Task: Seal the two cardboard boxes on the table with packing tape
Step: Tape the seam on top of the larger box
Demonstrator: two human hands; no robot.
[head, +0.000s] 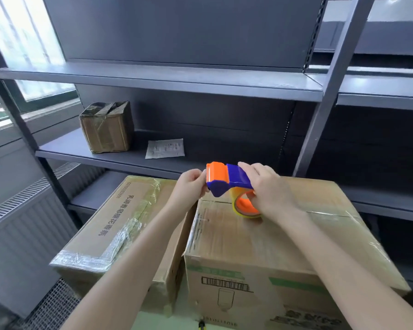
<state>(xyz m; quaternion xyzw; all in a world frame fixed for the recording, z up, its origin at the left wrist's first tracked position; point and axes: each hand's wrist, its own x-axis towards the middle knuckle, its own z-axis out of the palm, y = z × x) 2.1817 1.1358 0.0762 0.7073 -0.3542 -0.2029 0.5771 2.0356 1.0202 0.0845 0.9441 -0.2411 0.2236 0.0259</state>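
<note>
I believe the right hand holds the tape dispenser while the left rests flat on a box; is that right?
Not quite: in the head view the left hand pinches at the orange front of the tape dispenser; the right hand holds it.

Pale table [167, 322] bears left box [119, 225]; right box [272, 246] beside it.

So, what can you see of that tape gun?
The tape gun looks plastic: orange head, blue body, a yellowish tape roll on an orange hub. It is held over the right box, head pointing left. The right hand grips its handle; the left hand pinches at the head.
</note>
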